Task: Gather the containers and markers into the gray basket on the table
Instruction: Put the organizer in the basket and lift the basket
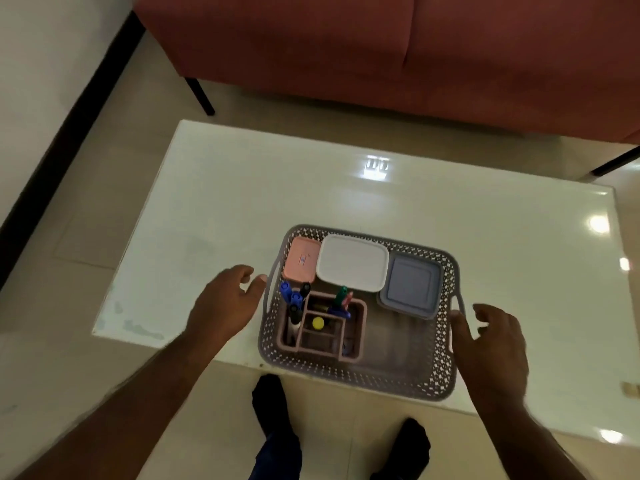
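The gray basket (pixel 440 372) with perforated walls stands at the near edge of the white table (pixel 311 188). Inside it lie a pink container (pixel 302 259), a white container (pixel 352 262) and a blue-gray container (pixel 410 287) along the far side. A pink organizer (pixel 360 318) in the near left part holds several markers (pixel 294 299). My left hand (pixel 225 306) hovers open just left of the basket's left handle. My right hand (pixel 491 348) is open beside the right handle, thumb close to the rim.
A red sofa (pixel 381 53) stands beyond the table, its black legs on the tiled floor. My two feet (pixel 270 396) in dark socks show below the table's near edge. A wall with a dark skirting runs along the left.
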